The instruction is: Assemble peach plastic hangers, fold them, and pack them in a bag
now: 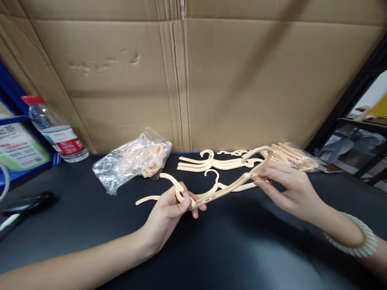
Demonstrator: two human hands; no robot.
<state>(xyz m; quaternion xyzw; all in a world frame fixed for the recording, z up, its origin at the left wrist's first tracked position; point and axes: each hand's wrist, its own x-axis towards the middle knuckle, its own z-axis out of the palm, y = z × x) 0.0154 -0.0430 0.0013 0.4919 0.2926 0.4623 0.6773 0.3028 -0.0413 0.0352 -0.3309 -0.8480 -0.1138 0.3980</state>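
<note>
surface finish of hanger, bag and backing.
hanger [225, 193]: smooth, pale plastic, low sheen; bag [111, 169]: clear, glossy, crinkled plastic film; backing [121, 80]: matt brown cardboard, creased; tabletop [229, 249]: smooth, black, softly reflective.

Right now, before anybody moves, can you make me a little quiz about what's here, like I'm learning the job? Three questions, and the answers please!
1. True or false: the bottle has a red cap.

2. Which wrist wears the bracelet? A) left B) right C) both

3. Fill in the missing word: the left hand and the right hand both hold the same beige ____.

Key: 1 true; 2 B; 3 hanger.
</note>
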